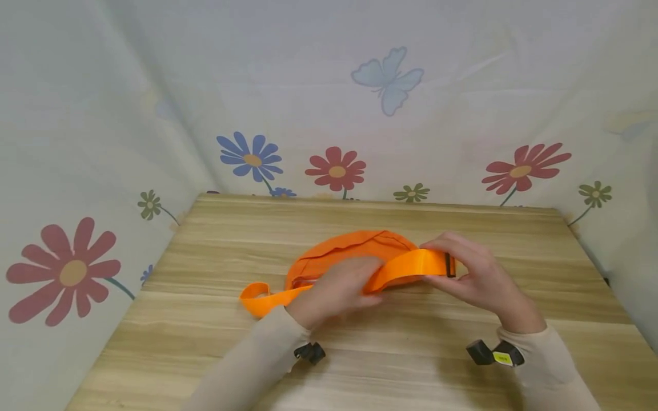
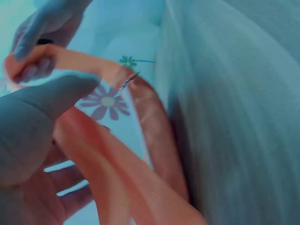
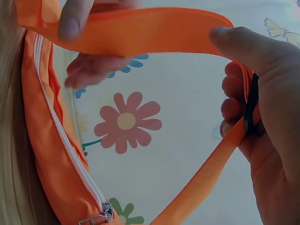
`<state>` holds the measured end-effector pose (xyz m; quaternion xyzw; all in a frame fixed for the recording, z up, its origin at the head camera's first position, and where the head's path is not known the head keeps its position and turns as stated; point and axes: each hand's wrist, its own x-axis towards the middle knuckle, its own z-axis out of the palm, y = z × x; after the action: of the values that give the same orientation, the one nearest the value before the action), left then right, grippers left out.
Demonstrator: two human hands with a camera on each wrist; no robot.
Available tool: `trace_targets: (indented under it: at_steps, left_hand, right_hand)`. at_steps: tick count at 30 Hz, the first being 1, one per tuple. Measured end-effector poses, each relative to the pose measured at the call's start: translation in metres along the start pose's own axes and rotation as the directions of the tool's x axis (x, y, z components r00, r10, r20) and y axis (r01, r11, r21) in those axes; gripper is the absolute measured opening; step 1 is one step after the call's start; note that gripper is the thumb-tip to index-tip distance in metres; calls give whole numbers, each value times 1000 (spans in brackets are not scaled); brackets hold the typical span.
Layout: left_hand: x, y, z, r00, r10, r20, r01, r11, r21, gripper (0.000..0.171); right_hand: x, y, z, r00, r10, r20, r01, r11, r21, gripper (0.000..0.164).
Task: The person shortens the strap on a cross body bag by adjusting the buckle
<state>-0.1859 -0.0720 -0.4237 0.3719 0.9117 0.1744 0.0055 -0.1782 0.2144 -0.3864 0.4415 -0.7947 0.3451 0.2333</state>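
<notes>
An orange waist bag (image 1: 334,256) lies on the table in the head view, its orange strap (image 1: 403,267) raised in front of it. My right hand (image 1: 480,277) grips the strap beside a black plastic slider (image 1: 450,265). Fingers and thumb of that hand curl round the doubled webbing in the right wrist view. Further left, my left hand (image 1: 336,288) holds the strap between thumb and fingers and covers part of the bag. A white zipper (image 3: 70,136) with a metal pull (image 3: 108,211) runs along the bag. A loop of strap (image 1: 255,299) sticks out at left.
The wood-grain table (image 1: 247,228) stands against a pale cloth backdrop (image 1: 288,74) printed with flowers and a butterfly. Backdrop cloth also rises along the table's left and right sides. Both wrists carry small black devices (image 1: 310,353).
</notes>
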Motion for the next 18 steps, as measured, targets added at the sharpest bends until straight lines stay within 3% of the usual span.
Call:
trace_targets:
  at_steps: [4, 7, 12, 14, 18]
  left_hand:
    - [-4, 4, -2, 997, -47, -55, 45, 998, -39, 49]
    - [-13, 6, -10, 984, -68, -167, 68, 998, -9, 53]
    - [-23, 3, -22, 927, 51, -372, 26, 979, 201, 57]
    - [-26, 0, -24, 911, 97, -401, 21, 960, 279, 57]
    - [-31, -9, -29, 900, 132, -416, 38, 926, 376, 50]
  right_hand:
    - [-2, 2, -6, 1000, -1, -16, 0, 999, -37, 57]
    - [-2, 3, -9, 999, -15, -42, 12, 998, -69, 59]
    - [0, 2, -11, 998, -28, -48, 24, 996, -82, 59]
    - [1, 1, -11, 999, -26, -38, 23, 996, -83, 59]
    - [3, 0, -13, 1000, -11, -26, 9, 995, -95, 61]
